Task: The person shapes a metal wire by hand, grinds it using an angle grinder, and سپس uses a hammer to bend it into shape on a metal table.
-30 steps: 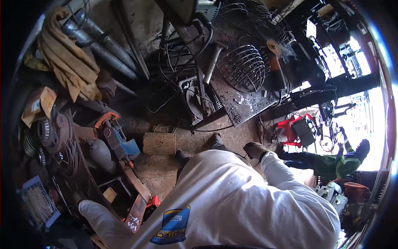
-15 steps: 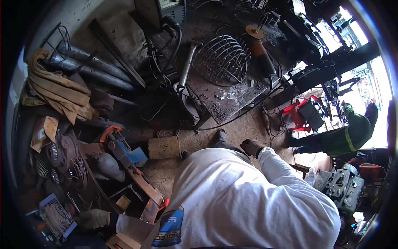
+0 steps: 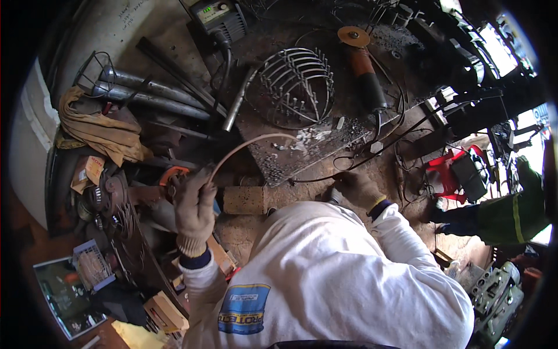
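My left hand [image 3: 196, 212], in a tan work glove with a knitted cuff, is raised at the left of the bench and closed around one end of a thin, curved, reddish-brown rod [image 3: 249, 141]. The rod arcs up and right, its far end over the bench corner in view. A metal cage of curved bars with many short pegs [image 3: 299, 87] sits on the dark workbench [image 3: 314, 160]. My right hand [image 3: 359, 189], also gloved, hangs low by the bench's front edge, close to a black cable in view. Its palm and fingertips are turned away, so its grip is hidden.
An angle grinder [image 3: 366, 72] with a cord lies right of the cage, a metal tube [image 3: 238, 102] left of it. A welding machine [image 3: 224, 20] stands behind. A perforated block [image 3: 244, 200] rests below. A person in green [image 3: 508, 218] is at right, near a red chair [image 3: 444, 177].
My left hand has come up from the lower left shelf area, now with the curved rod. My right hand has shifted slightly forward. The view has turned a little.
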Demonstrator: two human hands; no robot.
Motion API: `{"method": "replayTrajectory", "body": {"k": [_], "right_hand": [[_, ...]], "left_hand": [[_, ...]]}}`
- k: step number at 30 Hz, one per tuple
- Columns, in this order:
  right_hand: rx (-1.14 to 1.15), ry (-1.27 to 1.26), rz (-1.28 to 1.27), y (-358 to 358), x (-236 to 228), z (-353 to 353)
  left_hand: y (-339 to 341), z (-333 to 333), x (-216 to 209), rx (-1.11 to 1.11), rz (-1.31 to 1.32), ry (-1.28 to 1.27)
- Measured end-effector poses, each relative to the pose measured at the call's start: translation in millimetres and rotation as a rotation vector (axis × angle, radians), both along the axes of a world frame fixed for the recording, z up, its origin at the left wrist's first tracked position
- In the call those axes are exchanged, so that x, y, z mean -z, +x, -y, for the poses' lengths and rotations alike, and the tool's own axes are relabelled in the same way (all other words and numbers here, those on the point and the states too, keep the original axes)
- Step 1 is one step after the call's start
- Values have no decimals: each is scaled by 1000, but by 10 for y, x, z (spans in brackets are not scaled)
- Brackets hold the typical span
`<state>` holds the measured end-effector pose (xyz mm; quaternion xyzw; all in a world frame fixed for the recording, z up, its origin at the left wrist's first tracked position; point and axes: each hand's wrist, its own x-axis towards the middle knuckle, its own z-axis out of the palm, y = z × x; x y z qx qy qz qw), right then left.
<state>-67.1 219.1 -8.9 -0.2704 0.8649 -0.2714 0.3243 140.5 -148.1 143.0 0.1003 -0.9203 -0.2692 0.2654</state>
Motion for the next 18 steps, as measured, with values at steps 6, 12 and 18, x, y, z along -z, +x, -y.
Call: {"method": "replayTrajectory", "body": {"k": [6,12,18], "right_hand": [[239,-559,117,-566,-835,-213],[21,-594,-199,-1155,-971,-83],[-53,-597,-268,-1348,-865,5]], "left_hand": [[-890,-808,-199,81,196,-166],[-1374,-1080,-197,171,192,-63],[-1537,-1178,-41,35,88,41]]}}
